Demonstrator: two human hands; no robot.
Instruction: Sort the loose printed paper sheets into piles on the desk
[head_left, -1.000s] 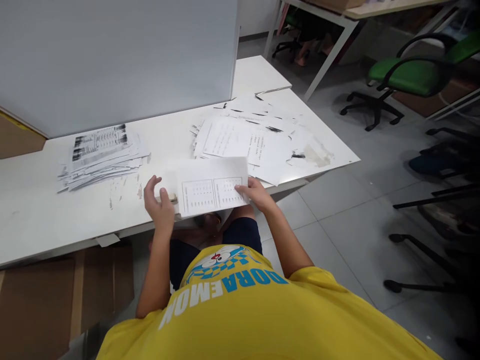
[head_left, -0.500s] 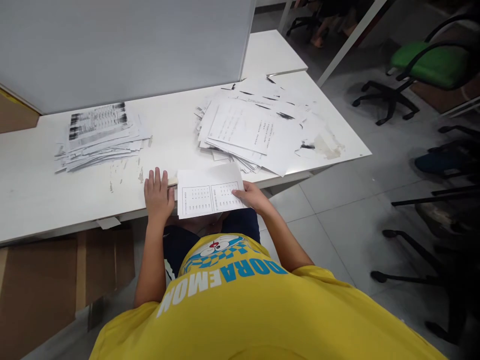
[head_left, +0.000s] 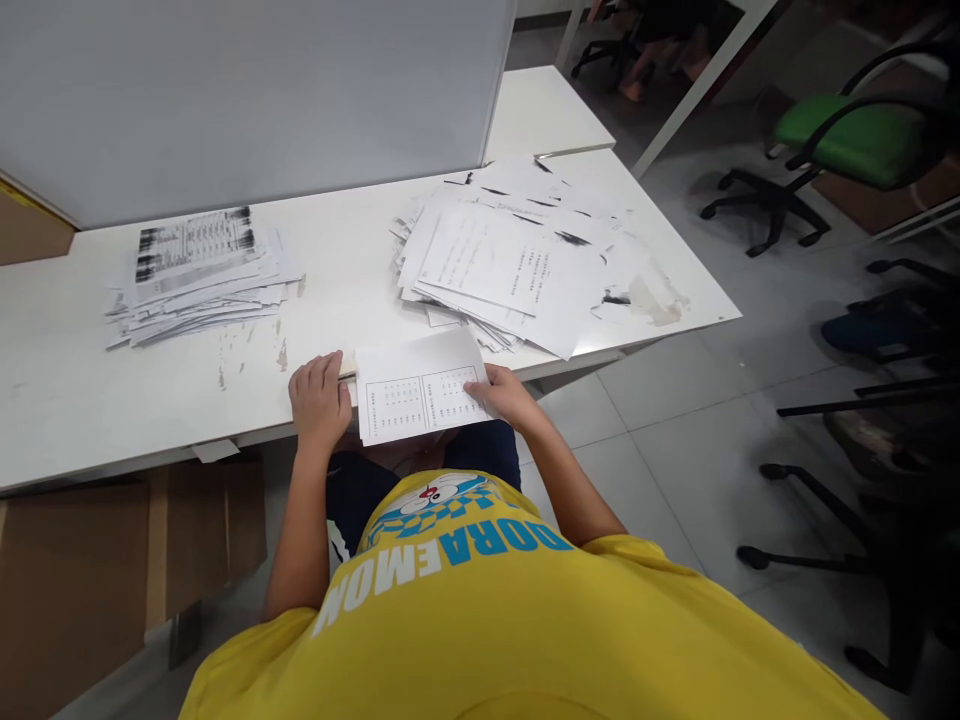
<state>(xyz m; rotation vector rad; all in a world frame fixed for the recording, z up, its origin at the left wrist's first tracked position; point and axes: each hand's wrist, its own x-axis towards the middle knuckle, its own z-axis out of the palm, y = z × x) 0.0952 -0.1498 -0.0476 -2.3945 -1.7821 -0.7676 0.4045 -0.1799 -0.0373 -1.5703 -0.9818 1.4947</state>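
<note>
My right hand (head_left: 510, 396) grips the right edge of a printed sheet of paper (head_left: 416, 385), its thumb on top. The sheet shows two boxed tables and overhangs the desk's front edge. My left hand (head_left: 319, 400) rests on that edge, left of the sheet and apart from it. Its fingers are a little bent and the thumb stands off to the side. A small beige strip (head_left: 346, 370) shows beside its fingertips; what it is I cannot tell. Beyond the sheet lies a messy paper pile (head_left: 487, 255). A smaller paper stack (head_left: 199, 270) sits at the left.
A grey partition panel (head_left: 255, 90) stands along the back of the white desk (head_left: 67, 390). Cardboard (head_left: 75, 580) is under the desk at the left. A green chair (head_left: 847, 135) stands at the right, with dark chair bases (head_left: 817, 560) nearer. Another person's legs (head_left: 645, 65) show at the top.
My left hand's fingers have gone from stretched out and spread to bent and closer together at the desk edge. My right hand keeps the sheet in nearly the same place.
</note>
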